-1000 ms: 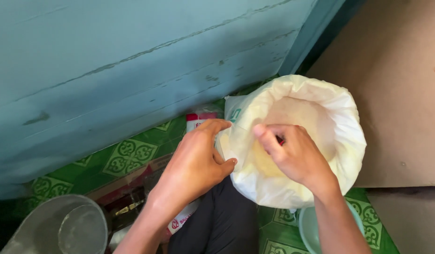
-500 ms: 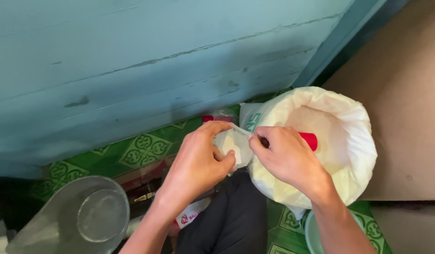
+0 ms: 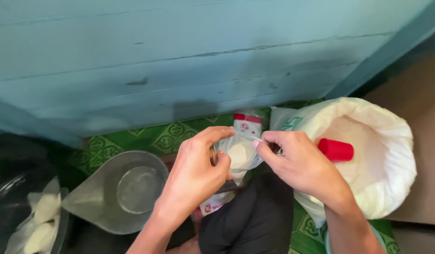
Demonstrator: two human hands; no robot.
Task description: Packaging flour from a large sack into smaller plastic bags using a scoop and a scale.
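The small clear bag of white powder hangs between both hands, above the knee and beside the big white sack. The left hand pinches its mouth shut-fingered; the right hand nips the other edge. A loose pinch could let it slip and spill onto the green mat, near the clear jug
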